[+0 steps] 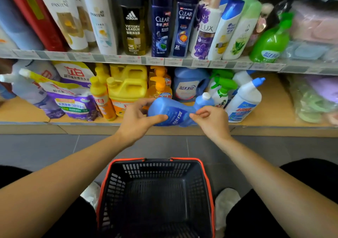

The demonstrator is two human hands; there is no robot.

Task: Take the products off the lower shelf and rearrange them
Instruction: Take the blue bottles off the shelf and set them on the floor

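**A basket down low, bottles up high**

A black basket point(155, 170) with an orange rim sits on the grey floor point(45, 150), between two white shoes point(225, 201). On the top shelf point(164, 61) stand a red box point(34, 14), white Pantene bottles point(64, 14), a black Adidas bottle point(133, 21), two dark blue Clear bottles point(161, 21), a purple Lux bottle point(204, 32) and a green bottle point(270, 42).

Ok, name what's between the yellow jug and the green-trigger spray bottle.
In the head view: orange pump bottles, then a large blue detergent jug; a smaller blue bottle is held in front.
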